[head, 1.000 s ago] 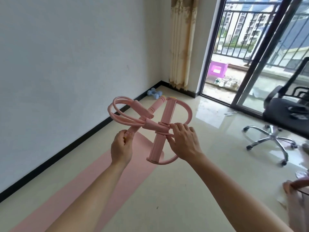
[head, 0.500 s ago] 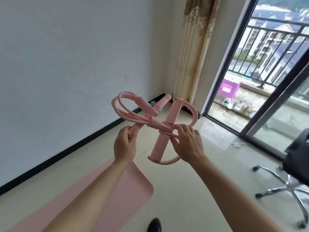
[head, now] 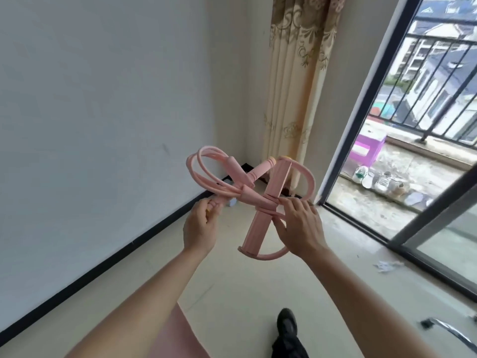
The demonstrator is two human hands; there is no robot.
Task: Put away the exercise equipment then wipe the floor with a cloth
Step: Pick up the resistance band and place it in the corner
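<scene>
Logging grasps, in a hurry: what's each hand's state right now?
Left hand: closed, gripping a handle end of the pink pull-rope exerciser.
Right hand: closed, pinching the exerciser's wrapped middle.

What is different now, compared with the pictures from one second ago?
The person walked toward the curtain: the pink mat now shows only at the bottom edge, and the office chair left the view except one leg. The left hand and right hand grip the pink puller as before.

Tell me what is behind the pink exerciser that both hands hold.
Behind the pink exerciser are the curtain and the black baseboard. A bluish thing peeks out, mostly covered, so I cannot identify it.
</scene>
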